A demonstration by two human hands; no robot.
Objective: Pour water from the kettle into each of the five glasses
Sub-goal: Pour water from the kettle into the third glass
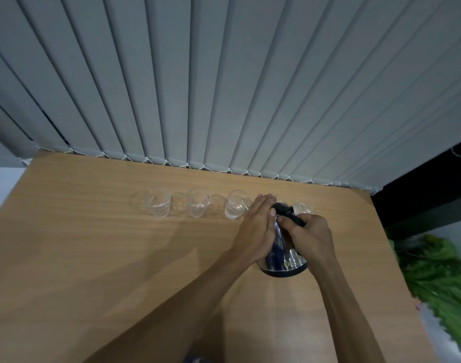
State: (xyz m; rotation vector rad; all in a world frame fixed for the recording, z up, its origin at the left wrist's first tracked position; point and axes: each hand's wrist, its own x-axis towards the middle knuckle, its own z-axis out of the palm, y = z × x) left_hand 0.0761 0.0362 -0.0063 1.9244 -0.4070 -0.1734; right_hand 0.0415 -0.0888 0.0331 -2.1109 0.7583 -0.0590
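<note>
A steel kettle (283, 254) with a black base and black handle is tilted forward, away from me, over the row of clear glasses. My right hand (306, 235) grips the handle. My left hand (258, 226) lies flat against the kettle's left side and lid. Three glasses stand in the open: the left glass (160, 205), the second glass (198, 203) and the third glass (235, 205), each with a little water. A further glass (302, 207) shows just past the kettle's top on the right. Whatever stands right under the spout is hidden by my hands.
The wooden table (93, 258) runs to grey vertical blinds (224, 87) at the back. Green leafy plants (441, 279) lie beyond the table's right edge. A dark surface (420, 200) sits at the far right.
</note>
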